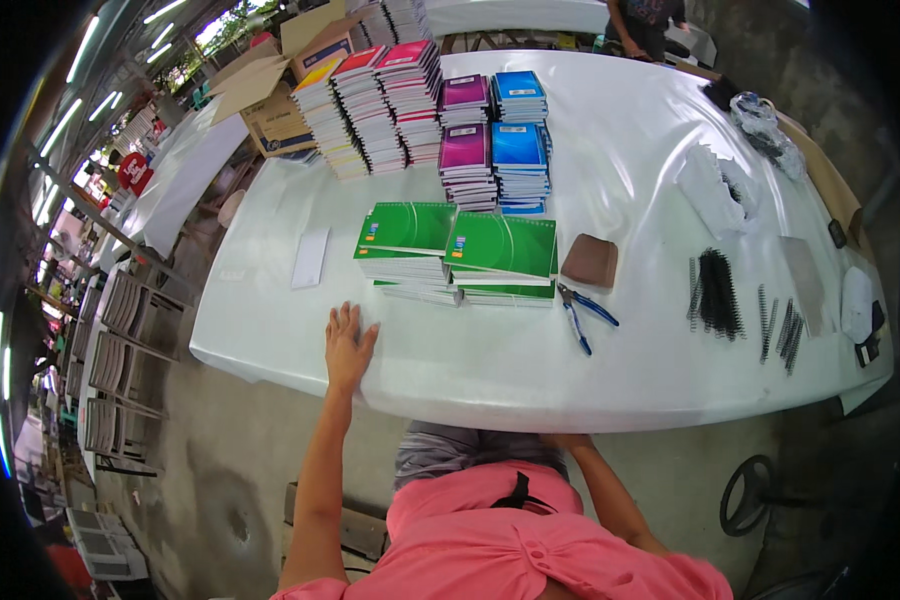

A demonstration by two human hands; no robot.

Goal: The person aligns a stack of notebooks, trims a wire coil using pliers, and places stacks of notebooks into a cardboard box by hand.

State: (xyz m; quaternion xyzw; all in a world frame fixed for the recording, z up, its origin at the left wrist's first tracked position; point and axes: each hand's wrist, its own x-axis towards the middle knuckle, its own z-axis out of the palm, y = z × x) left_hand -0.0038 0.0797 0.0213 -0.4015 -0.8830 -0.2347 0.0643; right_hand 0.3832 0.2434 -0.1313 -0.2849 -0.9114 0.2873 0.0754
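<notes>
My left hand (349, 346) lies flat on the white table near its front edge, fingers spread, holding nothing. Beyond it stand two side-by-side stacks of green notebooks (502, 243), some with wire binding along the top. My right hand (568, 440) is at my lap by the table's front edge, its fingers hidden. Blue-handled pliers (582, 318) lie with their handles apart, right of the green stacks. Just behind the pliers rests a brown pad-like piece (589, 261). A thin white rectangular piece (311, 258) lies on the table beyond my left hand.
Tall stacks of red-covered (406, 56), purple (465, 147) and blue notebooks (518, 147) stand at the back beside an open cardboard box (275, 118). Black binding coils (718, 293) and crumpled plastic (768, 130) lie at right. A person (642, 28) stands beyond the table.
</notes>
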